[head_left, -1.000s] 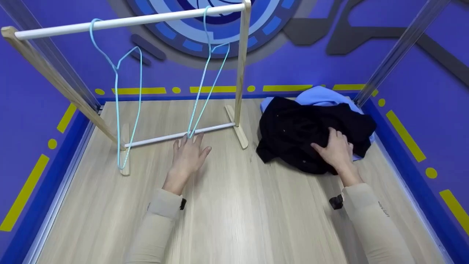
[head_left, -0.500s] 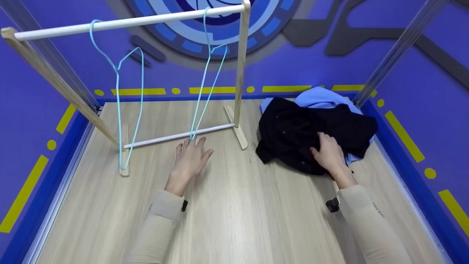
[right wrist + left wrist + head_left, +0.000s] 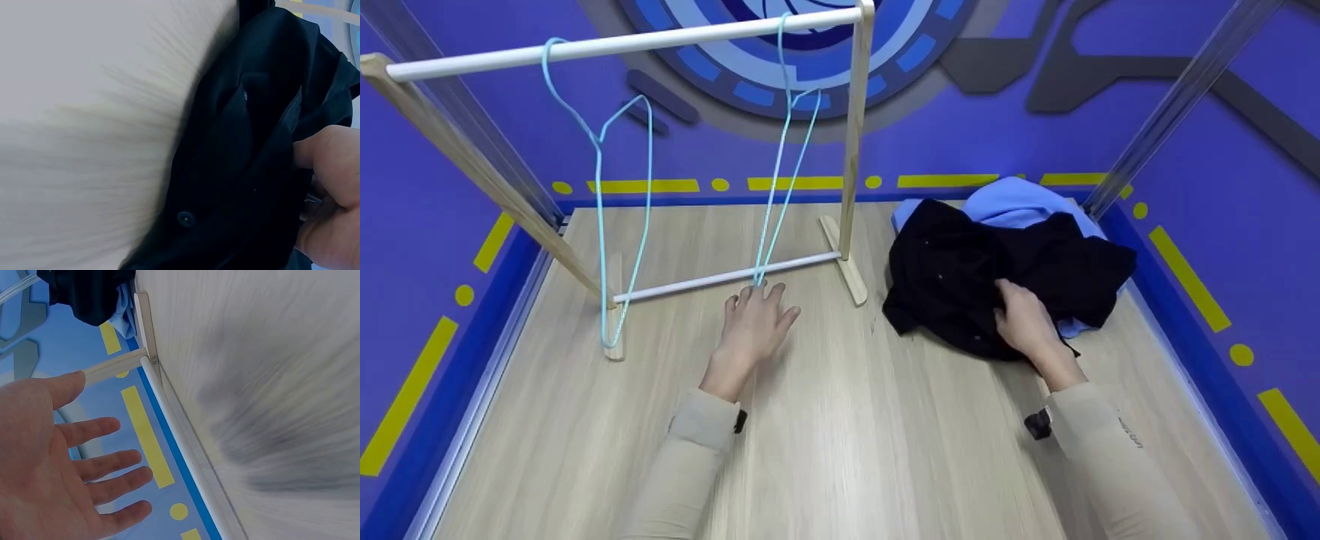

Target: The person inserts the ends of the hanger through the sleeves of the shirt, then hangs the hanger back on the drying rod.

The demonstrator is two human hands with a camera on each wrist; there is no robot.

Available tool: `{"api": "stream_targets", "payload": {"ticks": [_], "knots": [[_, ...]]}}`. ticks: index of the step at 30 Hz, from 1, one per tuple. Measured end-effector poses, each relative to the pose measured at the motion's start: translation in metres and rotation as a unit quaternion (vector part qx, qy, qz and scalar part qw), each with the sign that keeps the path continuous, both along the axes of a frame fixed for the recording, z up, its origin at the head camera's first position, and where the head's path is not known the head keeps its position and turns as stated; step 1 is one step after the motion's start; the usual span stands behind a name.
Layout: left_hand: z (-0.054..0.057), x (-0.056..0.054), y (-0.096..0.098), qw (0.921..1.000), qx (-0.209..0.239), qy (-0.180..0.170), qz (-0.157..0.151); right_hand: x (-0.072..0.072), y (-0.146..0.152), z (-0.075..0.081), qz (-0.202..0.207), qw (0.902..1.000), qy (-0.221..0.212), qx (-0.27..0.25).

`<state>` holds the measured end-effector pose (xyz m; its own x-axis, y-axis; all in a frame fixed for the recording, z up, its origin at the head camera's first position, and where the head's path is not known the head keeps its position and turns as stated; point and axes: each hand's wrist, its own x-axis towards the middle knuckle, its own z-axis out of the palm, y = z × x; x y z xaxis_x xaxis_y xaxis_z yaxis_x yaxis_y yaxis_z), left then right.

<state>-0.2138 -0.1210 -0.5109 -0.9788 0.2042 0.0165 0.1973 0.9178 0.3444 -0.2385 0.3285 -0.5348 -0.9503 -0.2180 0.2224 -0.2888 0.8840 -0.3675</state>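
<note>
My right hand [image 3: 1027, 322] is at the near side of a crumpled black shirt [image 3: 941, 285], its thumb and curled fingers gripping the cloth. In the right wrist view, a dark button [image 3: 185, 219] and a pocket-like flap show on that shirt. Beneath and behind it lies a light blue cloth [image 3: 1012, 201], partly covered. My left hand [image 3: 751, 330] hovers over the table with fingers spread and holding nothing, its fingertips close to the lower end of a light blue wire hanger [image 3: 775, 180]. A second hanger [image 3: 599, 210] hangs further left.
Both hangers hook over the white top rail [image 3: 660, 42] of a wooden-sided rack that stands at the back left. Its lower white bar [image 3: 697, 284] runs just above the table [image 3: 840, 435]. Blue walls [image 3: 1207, 187] with yellow marks enclose the table at the back and sides.
My right hand has slid left and slightly nearer over the black shirt, and its fingers have curled into the cloth. My left hand has drifted slightly right and nearer.
</note>
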Motion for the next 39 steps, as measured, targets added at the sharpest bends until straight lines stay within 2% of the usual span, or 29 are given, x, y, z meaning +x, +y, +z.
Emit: {"api": "stream_targets", "payload": {"ticks": [18,26,30,39], "knots": [[0.002,-0.004,0.003,0.9999,-0.004,-0.012,0.002,-0.001,-0.004,0.002,0.011,0.9999,-0.001,0.009],[0.001,-0.001,0.006,1.0,-0.001,-0.004,-0.008,0.002,-0.005,0.0,0.037,0.9993,0.01,-0.003],[-0.003,0.003,0.008,0.9999,-0.003,-0.007,-0.012,0.007,-0.006,-0.004,0.051,0.9987,0.005,-0.007],[-0.005,0.003,0.014,0.9998,-0.007,0.006,-0.018,0.009,-0.008,-0.004,0.082,0.9966,0.0,-0.01]]}}
